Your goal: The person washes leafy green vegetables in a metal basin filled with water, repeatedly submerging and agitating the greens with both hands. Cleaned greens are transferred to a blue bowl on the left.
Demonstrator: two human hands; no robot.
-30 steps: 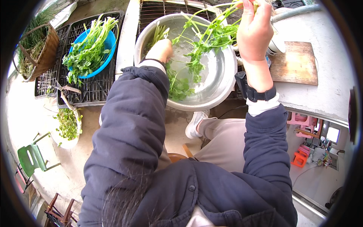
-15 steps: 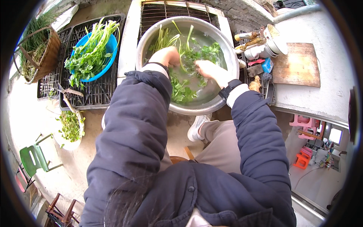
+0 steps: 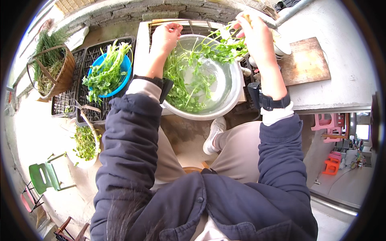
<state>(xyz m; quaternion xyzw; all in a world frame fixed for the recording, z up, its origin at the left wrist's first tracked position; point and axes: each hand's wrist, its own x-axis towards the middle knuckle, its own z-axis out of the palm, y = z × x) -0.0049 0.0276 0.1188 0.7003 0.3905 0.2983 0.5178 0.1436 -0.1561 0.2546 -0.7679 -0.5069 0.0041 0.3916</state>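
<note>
Green herbs are hanging over the basin's far-right rim, right hand is pinching them; left hand is showing curled fingers, closure and contents unclear. Risk: grip slackening, herbs falling outside.

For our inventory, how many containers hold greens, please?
4: metal basin centre, blue basin left, wicker basket far left, white dish lower left; others may be hidden.
</note>
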